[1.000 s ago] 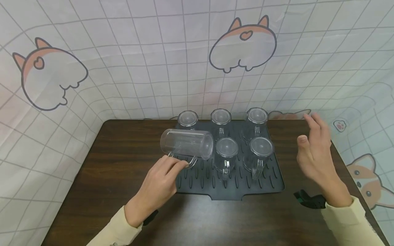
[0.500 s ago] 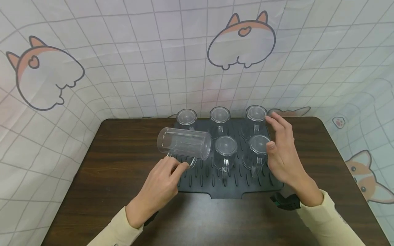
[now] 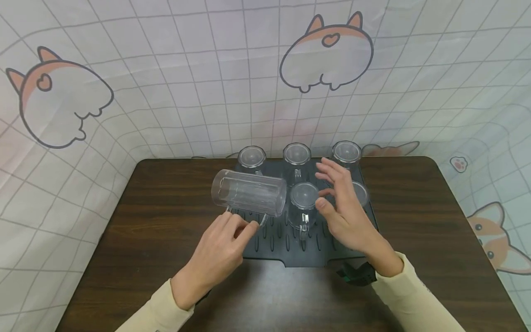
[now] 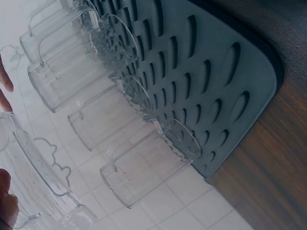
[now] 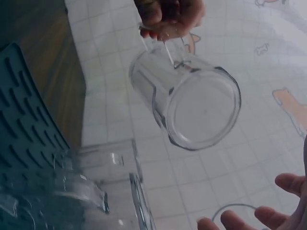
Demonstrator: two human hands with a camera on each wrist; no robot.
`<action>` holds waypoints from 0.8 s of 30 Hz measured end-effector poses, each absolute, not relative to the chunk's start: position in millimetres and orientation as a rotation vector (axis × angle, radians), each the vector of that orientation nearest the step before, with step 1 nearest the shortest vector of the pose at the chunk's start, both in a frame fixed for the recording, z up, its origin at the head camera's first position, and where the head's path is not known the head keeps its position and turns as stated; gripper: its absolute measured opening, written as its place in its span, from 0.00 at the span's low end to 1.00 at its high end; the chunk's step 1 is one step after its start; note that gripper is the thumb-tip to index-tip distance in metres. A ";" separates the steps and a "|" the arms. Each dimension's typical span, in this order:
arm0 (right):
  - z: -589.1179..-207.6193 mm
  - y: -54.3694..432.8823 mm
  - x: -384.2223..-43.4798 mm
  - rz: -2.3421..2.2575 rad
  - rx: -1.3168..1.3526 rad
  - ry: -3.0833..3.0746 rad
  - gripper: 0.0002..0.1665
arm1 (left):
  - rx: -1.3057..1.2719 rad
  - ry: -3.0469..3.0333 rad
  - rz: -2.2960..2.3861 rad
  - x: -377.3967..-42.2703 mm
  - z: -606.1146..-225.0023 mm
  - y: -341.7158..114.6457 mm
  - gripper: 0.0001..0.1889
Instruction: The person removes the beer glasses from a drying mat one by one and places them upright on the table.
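Note:
My left hand (image 3: 220, 249) grips the handle of a clear glass mug (image 3: 249, 191), which lies on its side in the air over the left part of a dark drying mat (image 3: 307, 259). In the right wrist view the held mug's round base (image 5: 206, 110) faces that camera. My right hand (image 3: 348, 221) hovers with spread fingers, just right of an upside-down mug (image 3: 304, 198) in the front row. It partly covers another upside-down mug (image 3: 360, 192) behind it. Three more inverted mugs, including the middle one (image 3: 296, 154), line the mat's back.
A dark wooden table (image 3: 166, 193) carries the mat, whose surface has raised ridges. White grid-patterned cloth (image 3: 186, 83) with corgi drawings hangs close behind the back row and along both sides.
My right hand has come leftward from the table's right side to over the mugs. The left hand still holds its mug sideways, nearly in place.

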State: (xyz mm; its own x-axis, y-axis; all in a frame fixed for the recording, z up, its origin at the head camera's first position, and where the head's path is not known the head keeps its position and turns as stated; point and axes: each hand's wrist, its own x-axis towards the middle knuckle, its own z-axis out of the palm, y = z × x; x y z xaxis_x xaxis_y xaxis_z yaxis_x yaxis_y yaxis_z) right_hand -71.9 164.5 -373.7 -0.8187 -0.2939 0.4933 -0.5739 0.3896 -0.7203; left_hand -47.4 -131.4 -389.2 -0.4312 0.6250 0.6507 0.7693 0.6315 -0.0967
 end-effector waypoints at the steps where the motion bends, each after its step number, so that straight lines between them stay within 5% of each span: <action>1: -374.0 161.8 -71.5 1.401 0.782 -2.387 0.44 | -1.086 -2.183 -0.275 -47.2 -388.7 -130.9 0.20; 24: -390.2 121.0 -67.7 1.914 0.587 -2.380 0.43 | -1.100 -2.152 -0.152 -42.2 -388.9 -120.2 0.14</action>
